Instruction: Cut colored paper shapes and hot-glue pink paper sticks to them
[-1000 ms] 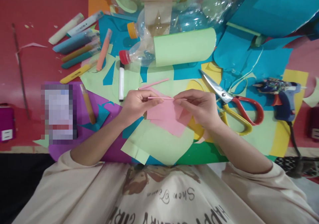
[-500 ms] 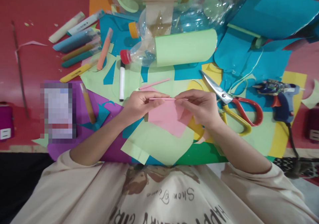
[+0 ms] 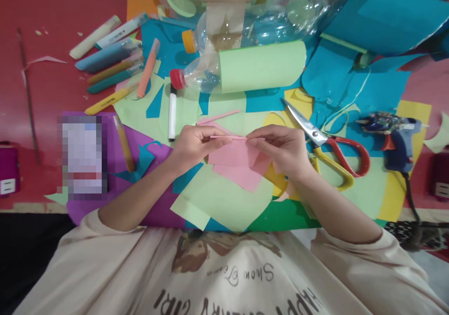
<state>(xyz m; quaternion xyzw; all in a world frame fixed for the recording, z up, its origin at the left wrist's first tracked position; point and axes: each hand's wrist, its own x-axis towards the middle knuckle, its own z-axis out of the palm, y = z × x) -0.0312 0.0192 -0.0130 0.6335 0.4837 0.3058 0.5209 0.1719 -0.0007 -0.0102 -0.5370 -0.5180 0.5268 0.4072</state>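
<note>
Both hands pinch the narrow rolled or folded upper edge of a pink paper sheet [image 3: 228,155]. At its left end, my left hand [image 3: 194,147] closes thumb and fingertips on that edge. My right hand [image 3: 283,150] grips the right end the same way. Under the held sheet lies another piece of pink paper [image 3: 242,179], resting on light green paper [image 3: 224,203]. Just beyond the fingers is a thin pink paper strip [image 3: 220,117], perhaps a rolled stick. Scissors [image 3: 319,137] with red and yellow handles lie beside my right hand, blades apart.
Plastic bottles, one wrapped in green paper [image 3: 263,66], lie at the back. Several markers [image 3: 108,55] are at the left, with a white marker [image 3: 172,114] nearer. A blurred phone-like object [image 3: 84,158] sits left; a glue gun [image 3: 400,139] with a cord is right.
My left hand has shifted up very slightly. The held pink sheet hangs a little shorter, and more of the pink paper beneath it shows. My right hand stays nearly still.
</note>
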